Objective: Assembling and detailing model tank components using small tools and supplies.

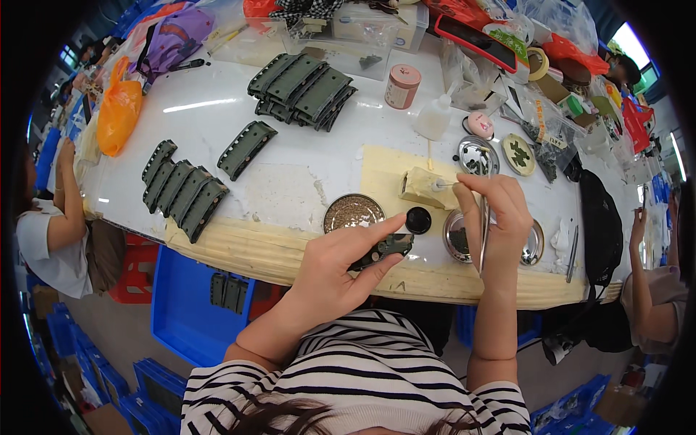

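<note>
My left hand [337,264] is closed round a dark green moulded plastic part [388,249], holding it over the table's front edge. In my right hand [500,217] is a pair of metal tweezers [484,232], lying along the palm. Its fingertips also pinch a thin needle-like tool [448,184], whose tip is at a small white piece on a cream tape-wrapped block [419,187]. Between the hands stands a small round black cap or pot [418,220]. A round dish of brown grains [353,212] lies just beyond my left hand.
Stacked green parts [301,87] and a row of them [185,190] lie at the left. Metal dishes [458,235] of small pieces, a squeeze bottle [433,118] and a pink jar [402,86] stand right of centre. A blue bin [174,312] sits below the table. Other people work at both sides.
</note>
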Demonstrator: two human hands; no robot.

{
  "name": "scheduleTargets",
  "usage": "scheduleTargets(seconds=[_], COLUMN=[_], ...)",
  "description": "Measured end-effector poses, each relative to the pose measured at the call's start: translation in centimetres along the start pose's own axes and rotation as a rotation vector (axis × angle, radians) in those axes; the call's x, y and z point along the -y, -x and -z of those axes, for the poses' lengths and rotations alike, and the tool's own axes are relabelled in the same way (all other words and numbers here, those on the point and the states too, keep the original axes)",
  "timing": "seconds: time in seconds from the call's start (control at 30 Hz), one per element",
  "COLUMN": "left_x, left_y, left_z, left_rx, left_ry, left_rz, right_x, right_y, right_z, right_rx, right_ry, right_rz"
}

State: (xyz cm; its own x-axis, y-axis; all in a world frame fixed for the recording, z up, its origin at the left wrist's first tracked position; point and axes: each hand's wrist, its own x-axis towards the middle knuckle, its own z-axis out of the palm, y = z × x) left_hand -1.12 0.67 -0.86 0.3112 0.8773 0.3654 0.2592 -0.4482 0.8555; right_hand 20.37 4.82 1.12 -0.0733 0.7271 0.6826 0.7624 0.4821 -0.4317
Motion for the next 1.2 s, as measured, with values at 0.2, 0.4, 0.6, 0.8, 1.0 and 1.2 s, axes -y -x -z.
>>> scheduleTargets(seconds=[0.2, 0.4, 0.6, 0.8, 1.0, 1.2], left_x=[-0.9, -0.7, -0.4, -0.4, -0.3, -0.2], left_y=[-0.6, -0.6, -0.5, -0.5, -0.6, -0.6], left_z=[0.4, 0.2, 0.1, 0.2, 0.1, 0.1], left_rx=[0.025, 0.072, 0.059, 0.049, 0.048, 0.033], left_ry=[-0.362, -0.425, -0.426, -0.446, -0.449, -0.432], left_rz=[-0.113, -0.175, -0.182, -0.190, -0.192, -0.200], right_x=[3.2, 3.9, 3.6, 3.6, 3.7, 3.5], right_y=[0.8, 1.3, 1.5, 1.5, 1.2, 1.3], right_z=[1.7, 0.8, 0.6, 0.0, 0.1, 0.3], right_rx=[-0.025, 0.197, 0.241, 0.141, 0.146, 0.176], right_ry=[-0.560, -0.644, -0.597, -0.585, -0.545, -0.600], right_rz=[-0.159, -0.219, -0.190, -0.159, -0.120, -0.148])
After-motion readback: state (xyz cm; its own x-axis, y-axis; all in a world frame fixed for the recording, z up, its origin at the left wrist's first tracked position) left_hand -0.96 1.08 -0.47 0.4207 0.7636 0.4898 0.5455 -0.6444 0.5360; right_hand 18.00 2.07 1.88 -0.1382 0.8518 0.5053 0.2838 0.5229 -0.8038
